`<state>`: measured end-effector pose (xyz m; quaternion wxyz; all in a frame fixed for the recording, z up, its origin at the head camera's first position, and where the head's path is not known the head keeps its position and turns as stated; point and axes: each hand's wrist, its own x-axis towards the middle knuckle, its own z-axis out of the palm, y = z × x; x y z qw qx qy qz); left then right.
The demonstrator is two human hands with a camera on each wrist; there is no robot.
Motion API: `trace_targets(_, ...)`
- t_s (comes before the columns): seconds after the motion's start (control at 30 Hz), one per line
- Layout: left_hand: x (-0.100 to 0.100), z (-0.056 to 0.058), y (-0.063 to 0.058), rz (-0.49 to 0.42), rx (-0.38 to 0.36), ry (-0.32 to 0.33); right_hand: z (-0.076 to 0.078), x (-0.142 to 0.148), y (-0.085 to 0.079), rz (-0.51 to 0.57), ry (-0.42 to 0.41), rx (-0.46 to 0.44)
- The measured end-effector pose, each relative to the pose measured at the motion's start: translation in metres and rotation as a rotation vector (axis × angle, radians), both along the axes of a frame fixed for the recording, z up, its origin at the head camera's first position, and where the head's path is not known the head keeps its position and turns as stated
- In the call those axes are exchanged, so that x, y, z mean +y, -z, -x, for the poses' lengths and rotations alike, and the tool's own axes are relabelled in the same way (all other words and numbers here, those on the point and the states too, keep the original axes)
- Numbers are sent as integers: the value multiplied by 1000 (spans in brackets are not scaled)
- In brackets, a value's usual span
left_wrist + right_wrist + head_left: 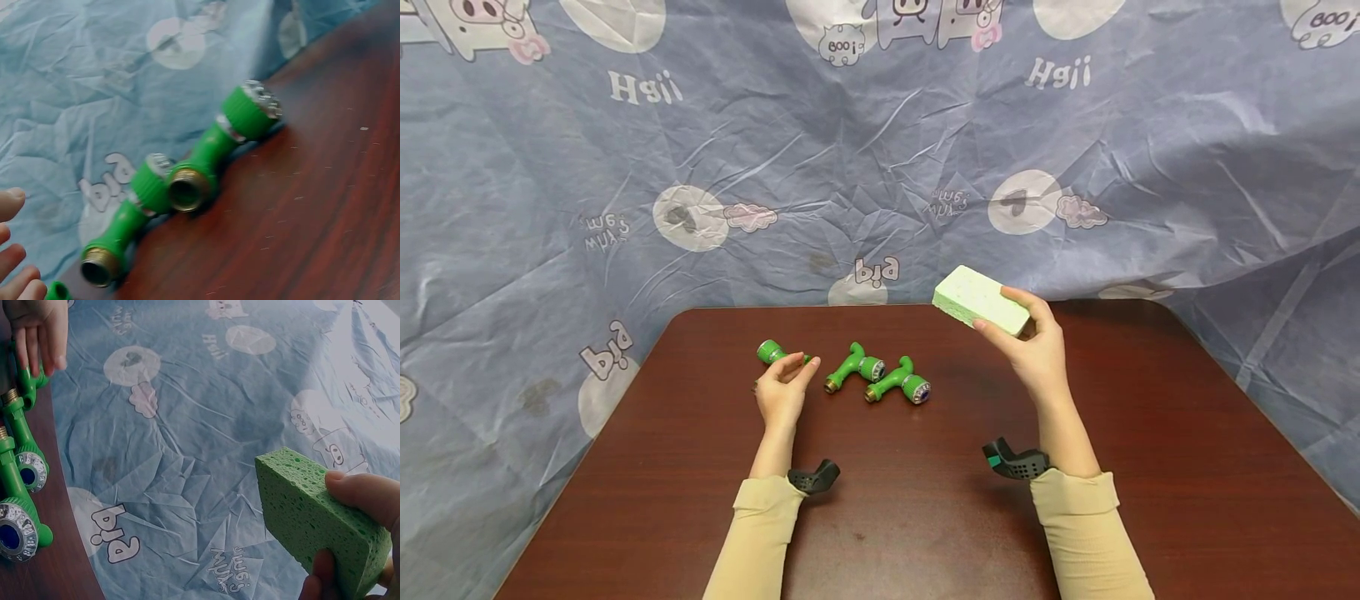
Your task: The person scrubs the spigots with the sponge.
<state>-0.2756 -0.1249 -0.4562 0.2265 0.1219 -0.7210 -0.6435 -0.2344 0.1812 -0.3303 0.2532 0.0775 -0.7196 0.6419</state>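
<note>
Though half-hidden, left hand seemingly loose; sponge in right hand, between thumb and fingers.

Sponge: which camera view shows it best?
Right wrist. It shows the sponge largest, with its surface pores clear, though the right hand covers part of it. The head view shows it smaller, held up in that hand, pores barely readable. The left wrist view doesn't show it.

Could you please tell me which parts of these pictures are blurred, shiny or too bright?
Head: sponge top nearly washed out, pale sheen on the table between the forearms; left wrist: taps look soft and blurred; right wrist: sponge pores fairly clear, cloth brightest at upper right.
</note>
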Motion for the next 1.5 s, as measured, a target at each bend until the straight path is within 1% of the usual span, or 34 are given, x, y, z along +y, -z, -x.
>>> trace_targets(0.13, 12, -1, 4, 114, -48, 20, 0, -1, 0, -11, -1, 3)
trace_targets(0.27, 21, -2, 8, 225, -96, 54, 0, -1, 0, -12, -3, 1)
trace_targets(0.33, 24, -2, 12, 269, -118, 70, 0, -1, 1, -11, -2, -2)
trace_targets(0.43, 26, -1, 17, 327, -152, 73, 1, -1, 1, -9, -3, -5)
trace_targets(0.53, 26, 0, 20, 352, -157, 70, 1, -1, 1, -10, -5, -7)
trace_targets(0.7, 25, 1, 24, 401, -125, 56, 1, -1, 1, -10, -8, -14)
trace_targets(0.9, 26, 1, 25, 474, -125, 56, 2, -2, 2, -2, -9, -24)
trace_targets(1.1, 27, 0, 24, 503, -126, 75, 3, -2, 4, -4, -20, -25)
trace_targets(1.27, 27, 1, 25, 463, -88, 72, 2, -3, 4, -7, -26, -37)
trace_targets(1.4, 29, 0, 21, 392, -10, 58, 2, -4, 3, -16, -29, -39)
trace_targets(1.5, 33, -2, 12, 340, 84, 68, 1, -6, 3, -19, -32, -40)
